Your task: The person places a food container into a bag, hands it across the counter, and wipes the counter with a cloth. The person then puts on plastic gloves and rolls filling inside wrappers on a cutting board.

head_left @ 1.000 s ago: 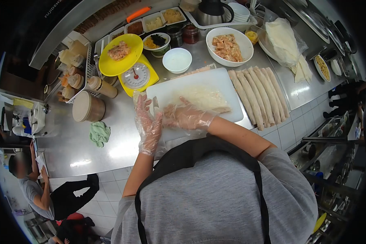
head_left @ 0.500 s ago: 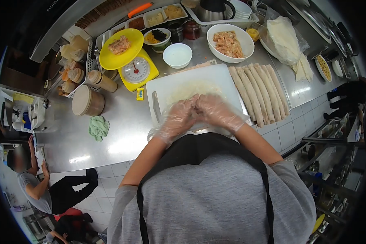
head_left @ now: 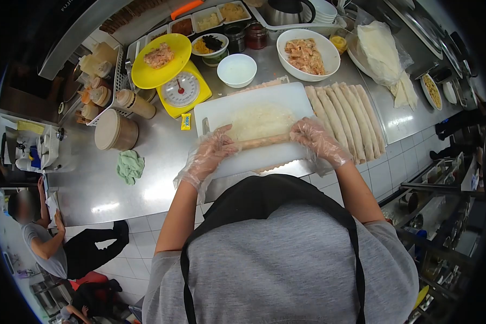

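Observation:
A long, thin roll (head_left: 264,141) of meat filling in a pale wrapper lies across the near part of the white cutting board (head_left: 254,159). Beyond it the rest of the thin, translucent wrapper (head_left: 262,116) is spread flat. In a clear plastic glove, my left hand (head_left: 213,150) holds the roll's left end, fingers bent around it. My right hand (head_left: 319,141), gloved the same way, has its fingers curled at the right end. Several finished long rolls (head_left: 345,121) lie side by side to the right of the board.
Behind the board stand a yellow scale (head_left: 186,92) with meat on its dish, a white bowl (head_left: 236,71) and a bowl of meat (head_left: 308,56). Left are a tub (head_left: 116,130), a green cloth (head_left: 130,166) and bottles (head_left: 137,103). Another person (head_left: 48,237) is at the far left.
My hands have moved apart from the middle of the board to the two ends of the roll. The roll and flat wrapper now show between them.

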The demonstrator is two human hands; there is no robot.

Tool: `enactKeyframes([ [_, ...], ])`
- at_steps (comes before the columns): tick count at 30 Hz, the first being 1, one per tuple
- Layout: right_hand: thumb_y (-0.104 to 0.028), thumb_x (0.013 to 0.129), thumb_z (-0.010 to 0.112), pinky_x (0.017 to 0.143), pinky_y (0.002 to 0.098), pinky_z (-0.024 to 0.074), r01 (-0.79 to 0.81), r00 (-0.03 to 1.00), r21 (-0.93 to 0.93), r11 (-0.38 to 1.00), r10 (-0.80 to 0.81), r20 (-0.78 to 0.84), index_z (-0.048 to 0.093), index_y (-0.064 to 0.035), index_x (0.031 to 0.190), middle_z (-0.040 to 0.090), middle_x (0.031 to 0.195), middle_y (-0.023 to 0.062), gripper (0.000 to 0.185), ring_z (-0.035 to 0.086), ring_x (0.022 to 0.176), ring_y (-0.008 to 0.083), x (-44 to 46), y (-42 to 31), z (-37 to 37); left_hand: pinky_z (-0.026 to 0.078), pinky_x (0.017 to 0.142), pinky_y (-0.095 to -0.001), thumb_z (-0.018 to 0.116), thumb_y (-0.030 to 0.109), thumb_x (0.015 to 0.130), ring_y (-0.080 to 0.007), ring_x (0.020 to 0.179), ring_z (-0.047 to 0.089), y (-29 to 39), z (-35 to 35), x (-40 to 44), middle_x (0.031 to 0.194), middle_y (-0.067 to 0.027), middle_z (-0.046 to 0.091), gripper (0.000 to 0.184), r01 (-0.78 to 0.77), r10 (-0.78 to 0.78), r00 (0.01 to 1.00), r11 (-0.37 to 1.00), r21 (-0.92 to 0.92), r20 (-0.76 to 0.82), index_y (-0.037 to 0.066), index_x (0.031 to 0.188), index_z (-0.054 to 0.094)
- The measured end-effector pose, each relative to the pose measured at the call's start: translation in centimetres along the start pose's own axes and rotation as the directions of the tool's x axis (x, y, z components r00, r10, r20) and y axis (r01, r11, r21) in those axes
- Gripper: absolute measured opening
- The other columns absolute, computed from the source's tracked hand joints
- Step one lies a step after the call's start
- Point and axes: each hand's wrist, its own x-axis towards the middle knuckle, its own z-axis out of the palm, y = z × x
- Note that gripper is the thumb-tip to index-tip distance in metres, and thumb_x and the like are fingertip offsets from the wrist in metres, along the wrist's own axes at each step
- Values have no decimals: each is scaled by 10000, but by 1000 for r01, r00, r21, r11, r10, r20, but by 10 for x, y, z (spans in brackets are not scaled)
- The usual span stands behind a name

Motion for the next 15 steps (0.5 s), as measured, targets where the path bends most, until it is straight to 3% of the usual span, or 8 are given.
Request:
enactKeyframes([
  [1, -156, 818, 623, 829, 393, 417, 7, 1000, 8, 1000, -6, -21, 588, -59, 958, 560, 923, 110, 174, 522, 911, 306, 2, 2, 0, 456, 842, -321, 708, 136, 754, -233, 928, 595, 1, 0, 1, 985, -103, 607, 552, 110, -113, 994, 972, -205, 1, 90, 1263, 498],
  [5, -165, 825, 620, 783, 367, 436, 30, 992, -39, 999, -34, -120, 604, -87, 975, 552, 924, 105, 169, 527, 894, 297, 7, 6, 9, 453, 849, -335, 658, 114, 791, -239, 947, 590, 3, 2, 4, 999, -96, 606, 475, 26, -29, 999, 998, -60, -41, 88, 1243, 518],
  [6, -165, 825, 620, 783, 367, 436, 31, 992, -37, 999, -35, -118, 604, -87, 975, 552, 924, 105, 169, 527, 894, 297, 8, 6, 10, 446, 861, -344, 624, 138, 817, -245, 970, 583, 4, 4, 6, 1027, -92, 605, 433, -157, 193, 978, 931, 328, -81, 96, 1237, 526],
  [7, -144, 844, 591, 788, 384, 428, 25, 991, -133, 991, -41, -127, 604, -84, 968, 554, 925, 109, 138, 529, 879, 295, 10, -3, 9, 440, 874, -353, 589, 161, 842, -252, 993, 576, 8, 6, 7, 1056, -88, 603, 395, -285, 406, 914, 689, 666, -29, 104, 1230, 535],
  [9, -124, 862, 563, 793, 402, 421, 17, 990, -226, 974, -48, -135, 605, -81, 960, 556, 927, 114, 114, 531, 864, 292, 12, -14, 10, 398, 936, -388, 555, 187, 865, -275, 1064, 537, 27, 13, 4, 1141, -101, 572, 398, -306, 384, 922, 646, 699, 49, 107, 1253, 514],
  [12, -212, 913, 497, 898, 439, 390, -16, 995, -288, 958, -12, -94, 601, -118, 1070, 550, 1096, 107, 210, 526, 998, 273, 12, -22, 20, 318, 1027, -431, 510, 237, 893, -289, 1186, 465, 35, 34, 1, 1278, -119, 506, 429, -327, 357, 925, 564, 758, 133, 116, 1302, 464],
  [14, -281, 932, 456, 1031, 521, 268, 67, 993, -495, 866, -106, -51, 514, -162, 1249, 453, 1326, 79, 344, 424, 1225, 249, 10, -28, 33, 228, 1082, -459, 494, 285, 901, -279, 1286, 378, 36, 40, 4, 1356, -132, 439, 499, -310, 303, 939, 549, 776, 161, 129, 1362, 387],
  [15, -281, 932, 456, 1031, 521, 268, 64, 993, -495, 866, -104, -53, 514, -162, 1249, 453, 1326, 79, 344, 424, 1225, 249, 10, -32, 39, 228, 1082, -459, 494, 285, 901, -279, 1286, 378, 35, 41, 5, 1356, -132, 439, 499, -313, 304, 939, 548, 776, 163, 129, 1362, 387],
])
